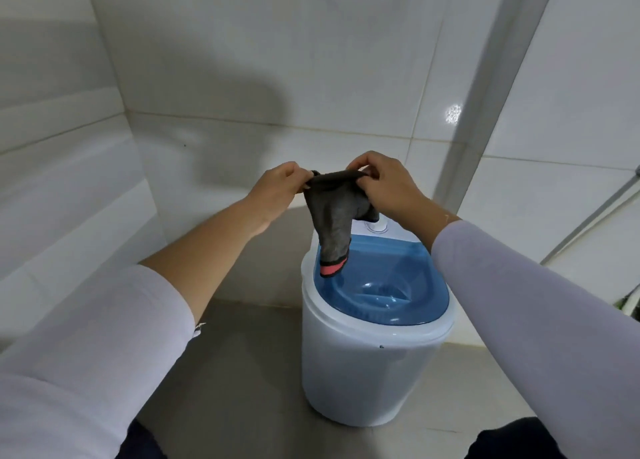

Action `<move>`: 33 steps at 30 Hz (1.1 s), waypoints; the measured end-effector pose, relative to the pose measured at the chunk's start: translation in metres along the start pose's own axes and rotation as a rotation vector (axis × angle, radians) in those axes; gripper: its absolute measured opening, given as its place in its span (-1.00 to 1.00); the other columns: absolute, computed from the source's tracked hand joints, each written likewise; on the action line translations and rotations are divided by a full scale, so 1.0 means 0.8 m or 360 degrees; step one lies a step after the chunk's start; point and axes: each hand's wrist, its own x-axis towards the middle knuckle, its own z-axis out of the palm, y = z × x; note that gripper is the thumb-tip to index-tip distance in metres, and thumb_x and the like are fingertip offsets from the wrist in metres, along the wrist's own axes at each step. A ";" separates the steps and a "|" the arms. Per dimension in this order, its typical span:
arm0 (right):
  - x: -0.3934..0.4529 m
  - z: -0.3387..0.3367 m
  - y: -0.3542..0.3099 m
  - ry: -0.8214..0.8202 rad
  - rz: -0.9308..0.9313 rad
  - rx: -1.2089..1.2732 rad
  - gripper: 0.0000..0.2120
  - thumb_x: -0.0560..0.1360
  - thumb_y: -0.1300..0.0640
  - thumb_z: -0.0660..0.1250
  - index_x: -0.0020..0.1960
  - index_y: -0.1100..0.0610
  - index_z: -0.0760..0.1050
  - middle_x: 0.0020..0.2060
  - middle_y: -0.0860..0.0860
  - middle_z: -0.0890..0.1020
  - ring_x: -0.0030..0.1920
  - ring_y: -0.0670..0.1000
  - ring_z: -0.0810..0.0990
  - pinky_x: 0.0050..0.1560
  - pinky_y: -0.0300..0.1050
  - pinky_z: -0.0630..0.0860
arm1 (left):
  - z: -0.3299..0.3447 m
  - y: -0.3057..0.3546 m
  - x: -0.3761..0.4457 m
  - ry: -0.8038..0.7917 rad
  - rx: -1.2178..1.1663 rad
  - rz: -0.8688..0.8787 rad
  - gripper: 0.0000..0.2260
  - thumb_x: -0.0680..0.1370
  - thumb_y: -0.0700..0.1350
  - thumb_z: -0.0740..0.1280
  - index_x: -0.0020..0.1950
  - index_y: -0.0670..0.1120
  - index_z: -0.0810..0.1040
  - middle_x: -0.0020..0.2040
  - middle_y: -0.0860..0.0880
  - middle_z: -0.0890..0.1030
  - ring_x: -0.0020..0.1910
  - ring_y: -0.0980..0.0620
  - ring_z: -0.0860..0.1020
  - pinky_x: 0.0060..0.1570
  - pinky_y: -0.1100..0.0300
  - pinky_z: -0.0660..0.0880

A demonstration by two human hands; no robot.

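Observation:
A dark grey sock [330, 216] with a red band at its lower end hangs in the air between my hands. My left hand [277, 184] pinches the sock's upper edge on the left. My right hand [384, 184] pinches the same edge on the right, stretching it. Below the sock stands a small white washing machine [363, 372] with a translucent blue lid [408, 295], which is closed. The sock's red end hangs just over the lid's left rim.
White tiled walls close in at the left and back. A white vertical pipe [485, 94] runs down the corner at the right. Thin pipes [588, 216] slant at the far right. The grey floor [242, 372] spreads around the machine.

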 end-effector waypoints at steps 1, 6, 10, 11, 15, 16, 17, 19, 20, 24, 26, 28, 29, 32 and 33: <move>0.010 0.007 -0.006 -0.0041 -0.0022 0.0003 -0.71 0.48 0.36 0.13 0.04 0.12 0.55 -0.26 -0.02 0.54 -0.23 -0.08 0.46 -0.20 -0.24 0.35 | -0.013 -0.003 0.004 0.0038 0.0048 -0.0002 -0.74 0.57 -0.01 0.24 -0.31 -0.01 0.35 -0.12 0.00 0.52 0.01 0.05 0.50 -0.03 0.10 0.34; 0.060 0.049 -0.026 -0.0178 -0.0033 0.0052 -0.66 0.47 0.38 0.09 -0.01 0.10 0.58 -0.06 -0.01 0.57 0.00 -0.01 0.49 -0.02 -0.18 0.37 | -0.078 -0.026 0.020 0.0102 0.0309 -0.0035 -0.68 0.52 0.11 0.33 -0.30 -0.05 0.39 -0.26 0.04 0.47 -0.19 0.10 0.45 -0.15 0.29 0.35; 0.099 0.086 -0.033 -0.0315 -0.0056 0.0019 -0.66 0.49 0.36 0.09 0.08 0.17 0.57 -0.03 0.00 0.53 0.03 -0.01 0.46 0.02 -0.16 0.35 | -0.122 -0.052 0.037 0.0114 0.0458 -0.0053 -0.77 0.46 -0.02 0.44 -0.28 -0.04 0.44 -0.35 0.06 0.38 -0.35 0.13 0.36 -0.33 0.33 0.29; 0.108 0.096 -0.034 -0.0355 -0.0061 0.0021 -0.67 0.49 0.34 0.09 0.08 0.18 0.58 -0.04 0.00 0.53 0.02 -0.01 0.45 0.02 -0.15 0.35 | -0.131 -0.058 0.044 0.0142 0.0467 -0.0066 -0.81 0.46 -0.03 0.45 -0.22 -0.05 0.47 -0.31 0.07 0.42 -0.33 0.14 0.39 -0.31 0.34 0.32; 0.145 0.125 -0.041 -0.0507 -0.0078 0.0055 -0.77 0.49 0.24 0.18 -0.02 0.15 0.60 -0.18 -0.03 0.57 -0.07 -0.01 0.49 -0.11 -0.21 0.40 | -0.162 -0.069 0.075 0.0149 0.0384 -0.0167 -0.75 0.46 -0.06 0.45 0.11 0.00 0.53 -0.15 0.05 0.53 -0.13 0.14 0.51 -0.14 0.38 0.42; 0.154 0.127 -0.045 -0.0542 -0.0088 0.0065 -0.82 0.49 0.20 0.22 -0.06 0.13 0.61 -0.23 -0.05 0.57 -0.11 -0.02 0.50 -0.17 -0.24 0.41 | -0.170 -0.064 0.084 0.0105 0.0411 -0.0187 -0.72 0.47 -0.07 0.44 0.16 0.01 0.54 -0.13 0.05 0.55 -0.12 0.14 0.52 -0.12 0.40 0.41; 0.163 0.127 -0.052 -0.0570 -0.0103 0.0062 -0.85 0.48 0.14 0.27 -0.08 0.13 0.61 -0.25 -0.04 0.58 -0.15 -0.03 0.51 -0.22 -0.26 0.41 | -0.177 -0.055 0.091 0.0081 0.0431 -0.0208 -0.72 0.48 -0.08 0.43 0.19 0.01 0.55 -0.10 0.05 0.56 -0.10 0.16 0.52 -0.12 0.42 0.40; 0.181 0.121 -0.071 -0.0582 -0.0121 0.0044 -0.82 0.46 0.04 0.34 -0.06 0.13 0.61 -0.24 0.00 0.58 -0.23 -0.04 0.52 -0.28 -0.26 0.43 | -0.192 -0.029 0.106 0.0064 0.0453 -0.0242 -0.80 0.50 -0.08 0.41 0.11 -0.02 0.60 -0.11 0.07 0.59 -0.12 0.18 0.53 -0.14 0.43 0.38; 0.190 0.116 -0.084 -0.0587 -0.0131 0.0035 -0.81 0.46 0.02 0.36 -0.06 0.13 0.61 -0.26 -0.01 0.57 -0.27 -0.06 0.51 -0.33 -0.26 0.44 | -0.199 -0.014 0.113 0.0056 0.0477 -0.0267 -0.89 0.50 -0.07 0.41 0.00 -0.02 0.61 -0.17 0.09 0.57 -0.17 0.19 0.51 -0.18 0.40 0.37; 0.219 0.081 -0.143 -0.0575 -0.0169 0.0012 -0.83 0.49 0.07 0.33 -0.05 0.16 0.59 -0.28 -0.02 0.56 -0.26 -0.02 0.50 -0.36 -0.35 0.41 | -0.231 0.061 0.127 -0.0018 0.0542 -0.0364 -0.78 0.49 -0.04 0.41 -0.27 -0.06 0.43 -0.36 0.08 0.39 -0.33 0.13 0.37 -0.31 0.25 0.25; 0.233 0.061 -0.176 -0.0574 -0.0175 0.0009 -0.83 0.50 0.09 0.31 -0.04 0.18 0.58 -0.21 0.03 0.58 -0.17 0.03 0.51 -0.26 -0.29 0.40 | -0.252 0.101 0.129 -0.0051 0.0564 -0.0390 -0.76 0.47 -0.02 0.43 -0.26 -0.06 0.41 -0.33 0.05 0.39 -0.28 0.08 0.36 -0.28 0.23 0.23; 0.246 0.039 -0.212 -0.0576 -0.0150 0.0010 -0.84 0.51 0.10 0.29 -0.04 0.18 0.57 -0.17 0.05 0.59 -0.15 0.05 0.51 -0.23 -0.27 0.40 | -0.276 0.142 0.129 -0.0078 0.0575 -0.0409 -0.77 0.45 0.00 0.45 -0.25 -0.05 0.44 -0.25 0.03 0.44 -0.16 0.06 0.40 -0.18 0.23 0.27; 0.252 0.028 -0.230 -0.0575 -0.0140 0.0018 -0.84 0.52 0.10 0.28 -0.03 0.18 0.56 -0.16 0.05 0.58 -0.14 0.05 0.51 -0.23 -0.27 0.40 | -0.288 0.164 0.129 -0.0097 0.0586 -0.0421 -0.79 0.46 0.00 0.44 -0.23 -0.05 0.46 -0.21 0.03 0.47 -0.12 0.05 0.42 -0.13 0.24 0.30; 0.272 -0.005 -0.290 -0.0541 -0.0163 0.0030 -0.84 0.52 0.10 0.28 -0.03 0.18 0.56 -0.16 0.03 0.57 -0.11 0.04 0.50 -0.22 -0.24 0.38 | -0.324 0.234 0.127 -0.0139 0.0603 -0.0474 -0.84 0.52 0.00 0.36 -0.06 -0.08 0.50 -0.05 0.01 0.52 0.02 0.04 0.44 -0.11 0.29 0.31; 0.280 -0.015 -0.309 -0.0522 -0.0169 0.0043 -0.84 0.53 0.10 0.27 -0.03 0.18 0.55 -0.16 0.02 0.57 -0.11 0.04 0.50 -0.19 -0.22 0.37 | -0.337 0.257 0.128 -0.0145 0.0613 -0.0488 -0.84 0.54 -0.01 0.34 0.00 -0.09 0.50 0.03 -0.01 0.53 0.08 0.03 0.44 -0.12 0.30 0.31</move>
